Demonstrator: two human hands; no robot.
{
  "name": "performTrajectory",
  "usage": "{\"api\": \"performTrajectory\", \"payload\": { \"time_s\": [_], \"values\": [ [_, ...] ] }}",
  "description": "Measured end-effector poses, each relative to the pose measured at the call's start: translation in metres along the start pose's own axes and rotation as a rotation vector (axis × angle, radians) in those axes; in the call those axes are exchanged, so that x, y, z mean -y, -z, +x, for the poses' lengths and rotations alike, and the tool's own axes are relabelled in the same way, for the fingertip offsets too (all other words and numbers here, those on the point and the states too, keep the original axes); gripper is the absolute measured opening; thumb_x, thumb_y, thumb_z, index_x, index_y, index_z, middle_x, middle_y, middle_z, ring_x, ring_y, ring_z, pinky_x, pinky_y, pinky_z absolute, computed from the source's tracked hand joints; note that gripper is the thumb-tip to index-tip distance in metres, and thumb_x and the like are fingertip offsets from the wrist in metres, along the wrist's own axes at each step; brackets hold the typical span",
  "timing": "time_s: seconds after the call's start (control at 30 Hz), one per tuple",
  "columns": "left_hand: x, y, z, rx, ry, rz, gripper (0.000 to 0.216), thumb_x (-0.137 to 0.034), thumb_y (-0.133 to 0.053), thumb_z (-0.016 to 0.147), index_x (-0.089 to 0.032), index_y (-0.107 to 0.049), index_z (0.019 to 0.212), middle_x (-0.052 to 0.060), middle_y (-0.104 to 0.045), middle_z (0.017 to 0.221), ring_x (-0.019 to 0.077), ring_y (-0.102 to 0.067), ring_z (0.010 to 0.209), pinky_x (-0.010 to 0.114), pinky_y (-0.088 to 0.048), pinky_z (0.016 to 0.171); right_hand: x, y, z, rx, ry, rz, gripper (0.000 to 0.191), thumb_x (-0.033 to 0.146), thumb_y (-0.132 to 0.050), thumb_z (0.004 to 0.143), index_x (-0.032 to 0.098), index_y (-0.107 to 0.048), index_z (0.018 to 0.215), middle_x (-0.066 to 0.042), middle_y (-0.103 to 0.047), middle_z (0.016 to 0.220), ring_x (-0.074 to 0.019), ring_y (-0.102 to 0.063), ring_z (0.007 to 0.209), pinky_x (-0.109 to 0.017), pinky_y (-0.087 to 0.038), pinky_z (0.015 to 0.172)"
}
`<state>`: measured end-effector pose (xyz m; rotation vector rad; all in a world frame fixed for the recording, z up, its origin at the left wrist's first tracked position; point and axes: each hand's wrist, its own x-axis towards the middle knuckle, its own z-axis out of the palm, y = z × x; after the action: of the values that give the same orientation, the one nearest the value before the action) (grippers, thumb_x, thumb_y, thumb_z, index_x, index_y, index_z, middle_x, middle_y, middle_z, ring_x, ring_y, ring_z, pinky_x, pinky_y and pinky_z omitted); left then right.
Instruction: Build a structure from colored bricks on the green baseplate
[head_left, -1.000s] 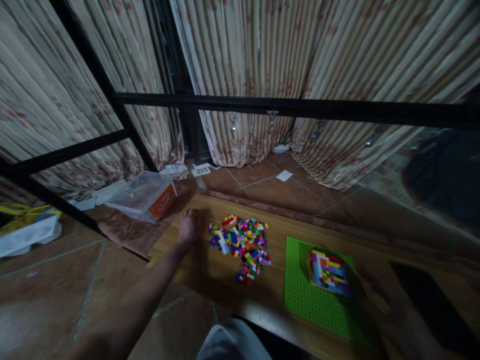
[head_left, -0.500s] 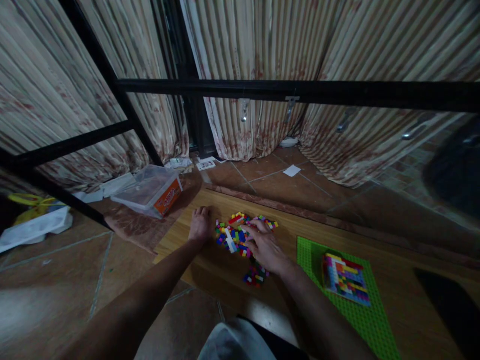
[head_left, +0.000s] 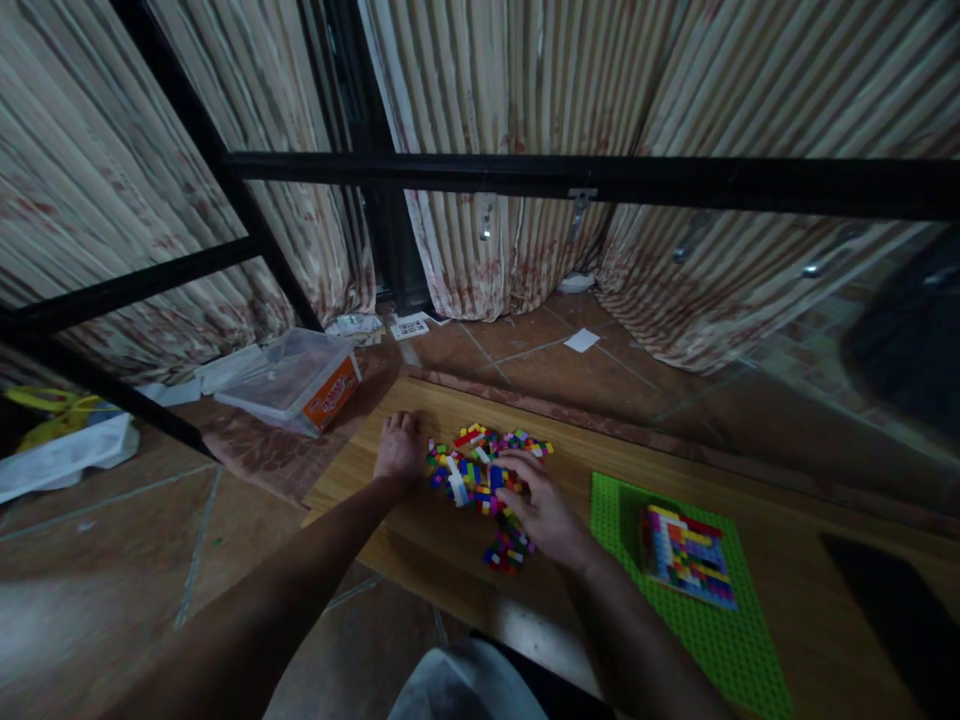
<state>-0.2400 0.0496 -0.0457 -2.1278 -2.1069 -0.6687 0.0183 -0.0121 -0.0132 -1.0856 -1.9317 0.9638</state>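
A loose pile of small colourful toy bricks (head_left: 469, 470) lies on the wooden table (head_left: 435, 545), several of them blue and one long and white. Left of the pile, my left hand (head_left: 397, 447) rests on the wood, fingers lying down, holding nothing I can see. My right hand (head_left: 536, 500) hovers over the pile's right side, thumb and fingers apart around blue bricks, which show between them and look ungripped. To the right, a green baseplate (head_left: 622, 510) carries a built block of multicoloured bricks (head_left: 690, 560). My right palm is hidden.
A clear plastic box (head_left: 277, 375) with an orange label stands on the floor beyond the table's left end. A black metal frame (head_left: 525, 175) crosses ahead, before striped curtains (head_left: 510, 90). A dark flat shape (head_left: 877, 600) lies on the table's right.
My right hand has drawn slightly back to the right, with its thumb and fingers forming a wider curve and more blue bricks showing. My left hand stays put. The view has shifted slightly.
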Motion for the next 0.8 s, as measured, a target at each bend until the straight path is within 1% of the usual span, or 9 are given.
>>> {"api": "performTrajectory", "payload": {
  "time_s": [0.1,0.2,0.27,0.37,0.43,0.53,0.63,0.7,0.8],
  "values": [
    [0.0,0.003,0.001,-0.002,-0.026,-0.005,0.021,-0.011,-0.043,0.082,-0.012,-0.061,0.092,0.016,-0.062,0.098,0.0282,-0.054,0.099,0.042,-0.042,0.09,0.009,0.007,-0.02,-0.039,-0.106,0.348,0.035,0.033,-0.055,0.089,0.027,-0.056,0.123,-0.005,-0.064,0.119,-0.0206,-0.058,0.113,-0.042,-0.043,0.101],
    [0.002,0.002,0.003,-0.004,-0.022,-0.01,0.019,-0.012,-0.042,0.081,-0.013,-0.06,0.088,0.014,-0.062,0.095,0.028,-0.055,0.098,0.041,-0.042,0.088,0.017,0.011,-0.037,-0.137,-0.193,0.609,0.034,0.038,-0.062,0.085,0.027,-0.06,0.117,-0.004,-0.067,0.116,-0.0204,-0.061,0.11,-0.04,-0.046,0.098],
    [0.003,0.001,0.004,-0.004,0.012,0.001,0.019,-0.013,-0.043,0.08,-0.015,-0.06,0.088,0.014,-0.063,0.097,0.0275,-0.056,0.097,0.04,-0.043,0.088,0.022,0.012,-0.048,-0.216,-0.253,0.767,0.034,0.039,-0.067,0.081,0.027,-0.062,0.112,-0.004,-0.068,0.112,-0.0209,-0.064,0.104,-0.039,-0.049,0.094],
    [0.005,0.001,0.008,0.007,-0.008,0.014,0.02,-0.015,-0.044,0.077,-0.013,-0.06,0.089,0.016,-0.063,0.097,0.0292,-0.056,0.096,0.041,-0.043,0.087,0.029,0.013,-0.068,-0.323,-0.309,1.011,0.034,0.038,-0.073,0.076,0.027,-0.063,0.107,-0.003,-0.07,0.107,-0.0212,-0.068,0.096,-0.038,-0.053,0.087],
    [0.007,0.001,0.011,0.018,-0.018,0.038,0.021,-0.018,-0.042,0.079,-0.014,-0.061,0.089,0.017,-0.063,0.096,0.0305,-0.055,0.097,0.042,-0.043,0.086,0.03,0.015,-0.082,-0.397,-0.339,1.116,0.034,0.034,-0.076,0.073,0.028,-0.064,0.104,-0.002,-0.07,0.106,-0.021,-0.069,0.093,-0.037,-0.053,0.085],
    [0.01,-0.001,0.015,0.034,-0.026,0.094,0.022,-0.02,-0.041,0.079,-0.015,-0.061,0.087,0.016,-0.064,0.094,0.0298,-0.055,0.095,0.041,-0.043,0.085,0.025,0.023,-0.106,-0.526,-0.388,1.179,0.038,0.027,-0.08,0.066,0.029,-0.066,0.102,0.0,-0.071,0.101,-0.0215,-0.07,0.092,-0.036,-0.055,0.082],
    [0.011,-0.002,0.016,0.029,-0.029,0.112,0.019,-0.019,-0.044,0.076,-0.017,-0.06,0.084,0.013,-0.064,0.091,0.0288,-0.055,0.092,0.041,-0.044,0.084,0.014,0.035,-0.129,-0.643,-0.424,1.165,0.039,0.024,-0.082,0.062,0.027,-0.069,0.099,0.0,-0.071,0.092,-0.0218,-0.07,0.088,-0.035,-0.057,0.077],
    [0.01,-0.001,0.016,0.027,-0.019,0.115,0.017,-0.019,-0.044,0.076,-0.018,-0.059,0.084,0.012,-0.064,0.091,0.0294,-0.055,0.092,0.042,-0.045,0.082,0.007,0.045,-0.142,-0.709,-0.453,1.092,0.037,0.024,-0.083,0.062,0.025,-0.071,0.097,-0.001,-0.071,0.089,-0.0209,-0.069,0.084,-0.033,-0.057,0.072],
    [0.005,0.003,0.017,0.056,0.023,0.119,0.017,-0.021,-0.041,0.078,-0.019,-0.057,0.085,0.012,-0.063,0.094,0.0301,-0.054,0.096,0.042,-0.045,0.082,-0.001,0.061,-0.156,-0.853,-0.48,0.875,0.037,0.028,-0.082,0.063,0.023,-0.072,0.098,-0.002,-0.07,0.087,-0.0182,-0.067,0.078,-0.03,-0.056,0.065]
  ]
}}
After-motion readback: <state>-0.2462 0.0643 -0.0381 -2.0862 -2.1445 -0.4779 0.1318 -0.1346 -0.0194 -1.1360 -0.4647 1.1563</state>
